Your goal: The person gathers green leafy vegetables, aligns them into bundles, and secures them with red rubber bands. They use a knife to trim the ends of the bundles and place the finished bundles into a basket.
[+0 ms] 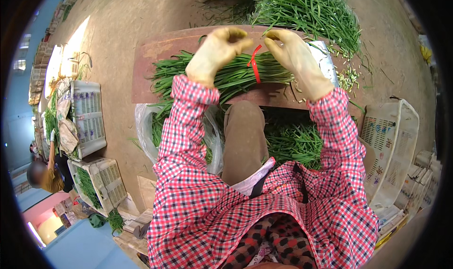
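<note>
A bundle of long green stalks, like garlic chives (233, 74), lies across a reddish-brown board (152, 46), its leafy ends to the left and cut ends to the right. Red tape (254, 68) circles it, with an end sticking up. In a cream rubber glove, my left hand (219, 51) is above the bundle left of the tape, fingers curled apart around nothing visible. My right hand (292, 55), gloved alike, is to the tape's right, thumb and fingers parted. Beside its wrist is a shiny metal plate or blade (324, 60); short cut stalk pieces (348, 79) are scattered beyond.
Loose greens (308, 11) are heaped at the board's far right. More greens (297, 145) and a clear plastic bag (143, 127) lie below its near edge. Plastic crates (90, 117) stand left, another crate (380, 141) right. A co-worker (53, 173) is at far left.
</note>
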Motion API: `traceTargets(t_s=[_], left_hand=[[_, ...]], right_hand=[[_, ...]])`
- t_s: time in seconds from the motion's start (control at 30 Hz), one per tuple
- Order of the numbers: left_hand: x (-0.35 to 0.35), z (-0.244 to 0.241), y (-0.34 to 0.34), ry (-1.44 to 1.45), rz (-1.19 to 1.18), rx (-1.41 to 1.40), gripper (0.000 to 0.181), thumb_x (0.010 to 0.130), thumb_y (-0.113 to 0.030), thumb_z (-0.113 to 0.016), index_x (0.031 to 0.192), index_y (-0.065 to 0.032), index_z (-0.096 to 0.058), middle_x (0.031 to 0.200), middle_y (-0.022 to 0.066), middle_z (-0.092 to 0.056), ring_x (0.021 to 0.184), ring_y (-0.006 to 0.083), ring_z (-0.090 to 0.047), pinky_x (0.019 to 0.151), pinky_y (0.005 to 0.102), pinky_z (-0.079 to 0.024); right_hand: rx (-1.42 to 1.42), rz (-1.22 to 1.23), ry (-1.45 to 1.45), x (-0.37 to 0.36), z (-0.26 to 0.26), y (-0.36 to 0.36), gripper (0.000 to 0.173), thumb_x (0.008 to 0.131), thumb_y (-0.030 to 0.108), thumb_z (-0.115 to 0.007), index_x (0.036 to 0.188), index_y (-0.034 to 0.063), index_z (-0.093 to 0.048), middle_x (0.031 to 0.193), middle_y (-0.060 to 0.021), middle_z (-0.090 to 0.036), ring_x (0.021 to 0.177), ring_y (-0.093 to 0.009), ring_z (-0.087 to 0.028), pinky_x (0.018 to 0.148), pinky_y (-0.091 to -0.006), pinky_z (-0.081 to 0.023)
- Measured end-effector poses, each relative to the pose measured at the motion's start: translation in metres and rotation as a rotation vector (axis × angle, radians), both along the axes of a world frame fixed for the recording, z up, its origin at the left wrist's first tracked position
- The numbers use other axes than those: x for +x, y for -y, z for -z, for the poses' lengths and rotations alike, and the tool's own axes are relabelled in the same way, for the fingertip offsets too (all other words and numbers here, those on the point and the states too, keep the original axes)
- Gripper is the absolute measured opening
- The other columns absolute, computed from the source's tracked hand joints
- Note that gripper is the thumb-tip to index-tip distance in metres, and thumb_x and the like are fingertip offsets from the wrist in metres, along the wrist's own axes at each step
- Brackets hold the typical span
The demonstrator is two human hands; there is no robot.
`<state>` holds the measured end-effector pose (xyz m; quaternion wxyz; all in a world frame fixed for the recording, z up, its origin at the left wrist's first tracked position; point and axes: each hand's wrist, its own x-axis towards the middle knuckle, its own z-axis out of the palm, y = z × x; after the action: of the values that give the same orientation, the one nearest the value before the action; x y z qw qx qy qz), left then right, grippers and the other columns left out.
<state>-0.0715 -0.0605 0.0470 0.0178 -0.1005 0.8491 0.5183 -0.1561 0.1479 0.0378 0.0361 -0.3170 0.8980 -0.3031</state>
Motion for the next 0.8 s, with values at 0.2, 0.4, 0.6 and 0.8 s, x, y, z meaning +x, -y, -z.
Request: traceTargets(t_s=[0.2,0.4,0.6,0.8], left_hand=[[0.031,0.03,-0.015,-0.304,0.237,-0.541,0.029,0.082,-0.027,-0.079,0.102,-0.0069,-0.074,0.094,0.0107,-0.072,0.091,0.0306,-0.068,0.079,0.0398,-0.056],[0.024,0.031,-0.022,-0.398,0.271,-0.755,0.015,0.087,-0.022,-0.07,0.09,-0.0076,-0.072,0.088,0.0107,-0.07,0.084,0.0315,-0.068,0.074,0.0417,-0.055],[0.021,0.038,-0.02,-0.454,0.237,-0.802,0.017,0.087,-0.018,-0.067,0.076,-0.0053,-0.065,0.078,0.0134,-0.065,0.077,0.0346,-0.066,0.07,0.0458,-0.054],[0.009,0.044,-0.005,-0.273,0.233,-0.655,0.019,0.086,-0.021,-0.062,0.082,-0.0041,-0.069,0.087,0.0181,-0.07,0.088,0.0378,-0.068,0.079,0.0475,-0.056]], right_hand=[[0.247,-0.086,0.253,-0.018,0.018,0.036,0.038,0.089,0.034,-0.068,0.106,0.001,-0.072,0.103,-0.0215,-0.072,0.1,-0.038,-0.068,0.087,-0.044,-0.053],[0.47,-0.074,0.289,-0.026,0.009,0.051,0.029,0.086,0.026,-0.069,0.101,0.0018,-0.074,0.1,-0.025,-0.071,0.098,-0.041,-0.068,0.085,-0.0465,-0.055],[0.711,-0.131,0.231,-0.018,0.003,0.068,0.026,0.086,0.016,-0.059,0.097,0.0007,-0.077,0.11,-0.0243,-0.071,0.109,-0.038,-0.068,0.092,-0.0456,-0.055],[0.717,-0.161,0.229,-0.025,0.016,0.069,0.027,0.085,0.016,-0.061,0.103,0.0023,-0.077,0.115,-0.0273,-0.068,0.113,-0.038,-0.066,0.094,-0.0457,-0.054]])
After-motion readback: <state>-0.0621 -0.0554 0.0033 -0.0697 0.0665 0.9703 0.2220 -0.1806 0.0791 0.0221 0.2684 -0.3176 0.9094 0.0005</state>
